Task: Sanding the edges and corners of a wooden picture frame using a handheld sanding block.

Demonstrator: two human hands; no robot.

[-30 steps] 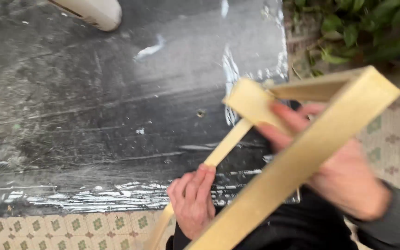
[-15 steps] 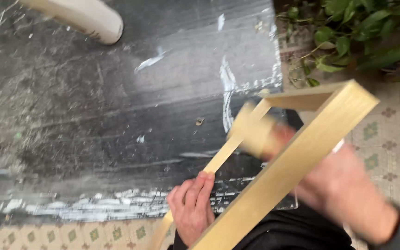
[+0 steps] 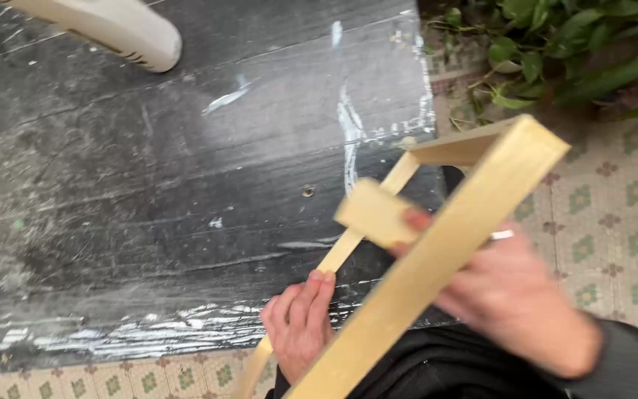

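Gripping wooden frame (image 3: pixel 437 258) | left hand (image 3: pixel 300 325) | block (image 3: pixel 374 214) in right hand (image 3: pixel 511 295)

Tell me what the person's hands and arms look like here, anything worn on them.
Both hands are bare, no gloves. The right hand is motion-blurred; a thin pale ring shows on one finger, and a dark grey sleeve covers the wrist and forearm. The left hand shows no ring, and its wrist is hidden, so no sleeve can be seen.

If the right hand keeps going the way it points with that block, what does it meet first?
Probably the thin far rail of the wooden frame: the right hand aims its small block up-left at it. Motion blur hides any remaining gap.
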